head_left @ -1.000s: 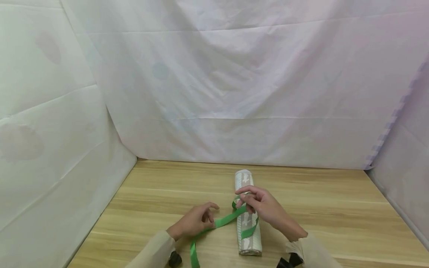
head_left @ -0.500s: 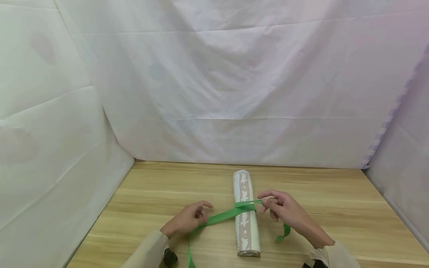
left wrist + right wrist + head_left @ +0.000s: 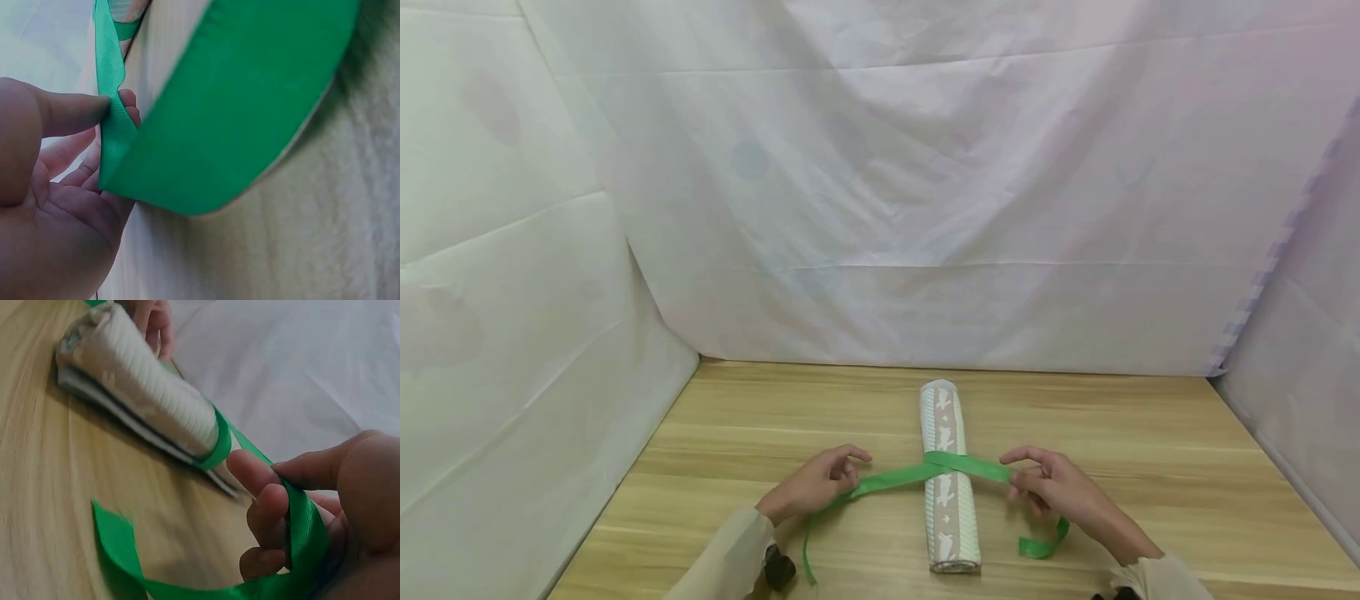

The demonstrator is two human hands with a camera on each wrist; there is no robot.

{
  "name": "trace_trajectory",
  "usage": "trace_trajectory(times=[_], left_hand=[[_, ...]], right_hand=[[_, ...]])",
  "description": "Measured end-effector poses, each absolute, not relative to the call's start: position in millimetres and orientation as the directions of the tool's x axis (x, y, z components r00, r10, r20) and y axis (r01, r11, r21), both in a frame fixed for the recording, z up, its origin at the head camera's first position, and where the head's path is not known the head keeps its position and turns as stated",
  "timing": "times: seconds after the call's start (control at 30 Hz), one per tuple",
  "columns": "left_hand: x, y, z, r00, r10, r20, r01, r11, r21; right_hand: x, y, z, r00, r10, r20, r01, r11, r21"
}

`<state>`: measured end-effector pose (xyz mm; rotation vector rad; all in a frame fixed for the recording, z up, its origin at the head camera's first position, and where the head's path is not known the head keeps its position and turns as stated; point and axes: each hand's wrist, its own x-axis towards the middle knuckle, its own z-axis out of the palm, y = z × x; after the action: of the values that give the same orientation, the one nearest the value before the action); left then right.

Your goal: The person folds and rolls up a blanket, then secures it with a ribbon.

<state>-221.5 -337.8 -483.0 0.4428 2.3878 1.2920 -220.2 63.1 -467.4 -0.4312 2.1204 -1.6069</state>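
A rolled towel (image 3: 947, 517), white with a beige patterned band, lies lengthwise on the table. Round its middle goes a green ribbon (image 3: 895, 478), its two ends crossing on top and drawn out to either side. My left hand (image 3: 814, 483) pinches one end between thumb and fingers, left of the roll; in the left wrist view the ribbon (image 3: 244, 106) loops past the palm. Right of the roll, my right hand (image 3: 1060, 492) pinches the other end, and its loose tail curls down toward the table. The right wrist view shows the ribbon (image 3: 306, 531) passing between thumb and fingers.
The wooden table (image 3: 737, 417) carries the towel roll. White cloth (image 3: 880, 208) hangs behind it and along both sides. A small black object (image 3: 779, 568) sits by the left sleeve.
My right hand has moved right, away from above the roll, drawing its ribbon end out. The crossing now lies flat on the towel. My left hand has shifted slightly left.
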Motion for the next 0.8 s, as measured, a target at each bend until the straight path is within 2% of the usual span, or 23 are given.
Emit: trace_trajectory(times=[0.27, 0.53, 0.8], left_hand=[[-224.6, -342.0, -481.6, -0.849, 0.481, -0.218, 0.072, 0.514, 0.855], [-228.1, -344.5, -477.9, -0.847, 0.461, -0.263, 0.026, 0.532, 0.847], [-228.9, -345.0, -478.1, -0.848, 0.455, -0.271, 0.009, 0.524, 0.851]], right_hand=[[-224.6, 67.8, -487.0, -0.818, -0.529, -0.224, 0.072, 0.293, -0.954], [-228.2, 65.2, -501.0, -0.821, -0.544, -0.175, 0.008, 0.295, -0.955], [-231.9, 64.5, -505.3, -0.806, -0.564, -0.18, 0.0, 0.305, -0.952]])
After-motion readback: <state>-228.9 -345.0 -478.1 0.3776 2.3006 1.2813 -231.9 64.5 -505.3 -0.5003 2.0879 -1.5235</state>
